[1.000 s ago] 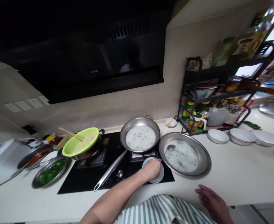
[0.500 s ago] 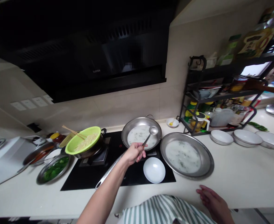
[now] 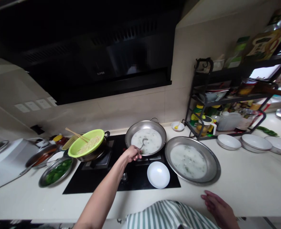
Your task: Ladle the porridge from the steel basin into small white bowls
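My left hand (image 3: 133, 154) is closed around the handle of a metal spoon (image 3: 143, 142), whose bowl dips into the white, herb-flecked soup (image 3: 152, 140). That soup sits in a steel pan (image 3: 128, 130) on the hob's back right; my forearm hides the pan's long handle. In front of the pan is a white bowl (image 3: 158, 174). To its right, a wide steel basin (image 3: 214, 162) contains similar white liquid with green bits. My right hand (image 3: 217, 203) is near the counter's front edge, below the basin, its fingers loosely extended and holding nothing.
At left, a green colander (image 3: 71, 149) of noodles with chopsticks rests over a pot. Beside it stands a steel dish of green leaves (image 3: 59, 171). White bowls (image 3: 228, 141) line the right counter below a black rack (image 3: 211, 103). A range hood (image 3: 95, 51) hangs overhead.
My left hand has moved slightly left and toward me, and the spoon has gone from above the pan's right side down into the soup. My right hand stays almost still.
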A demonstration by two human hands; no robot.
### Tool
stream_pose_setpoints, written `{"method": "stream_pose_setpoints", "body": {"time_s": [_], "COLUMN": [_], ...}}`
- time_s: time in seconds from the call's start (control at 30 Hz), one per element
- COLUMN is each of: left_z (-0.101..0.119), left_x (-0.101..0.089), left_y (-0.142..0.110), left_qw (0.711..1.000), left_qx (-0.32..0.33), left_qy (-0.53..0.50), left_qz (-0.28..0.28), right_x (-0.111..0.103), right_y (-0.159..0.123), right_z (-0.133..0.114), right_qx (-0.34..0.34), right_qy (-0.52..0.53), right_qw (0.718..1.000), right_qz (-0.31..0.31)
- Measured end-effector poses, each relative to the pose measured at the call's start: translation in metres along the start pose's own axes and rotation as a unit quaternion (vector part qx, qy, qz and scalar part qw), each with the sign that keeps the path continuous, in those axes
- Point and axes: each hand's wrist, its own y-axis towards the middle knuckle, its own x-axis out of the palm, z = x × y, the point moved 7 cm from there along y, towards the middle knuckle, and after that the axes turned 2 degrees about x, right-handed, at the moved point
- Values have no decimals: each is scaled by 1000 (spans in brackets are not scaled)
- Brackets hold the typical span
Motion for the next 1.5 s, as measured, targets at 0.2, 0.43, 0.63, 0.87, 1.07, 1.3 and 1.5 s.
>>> {"method": "stream_pose_setpoints", "body": {"time_s": [0.2, 0.43, 0.63, 0.87, 1.07, 1.3, 1.5], "left_z": [3, 4, 5, 5, 4, 4, 17], "left_x": [2, -2, -1, -1, 3, 11, 25], "left_y": [-2, -13, -22, -29, -31, -38, -49], "left_qw": [996, 981, 975, 972, 972, 974, 974], "left_qx": [-19, -36, -34, -31, -32, -43, -14], "left_qy": [-80, -186, -216, -227, -227, -213, -205], "left_qz": [-19, -28, -46, -45, -55, -63, -91], "right_x": [-4, -3, -2, -3, -1, -2, 2], "right_y": [-2, 3, 9, 11, 8, 7, -2], "right_z": [0, 4, 6, 7, 4, 4, -5], "right_qx": [-8, 9, 15, 16, 10, 4, 2], "right_qy": [4, 0, 7, 4, 0, -4, 0], "right_qw": [1000, 1000, 1000, 1000, 1000, 1000, 1000], "right_qz": [12, 3, -3, -5, 0, -2, -1]}}
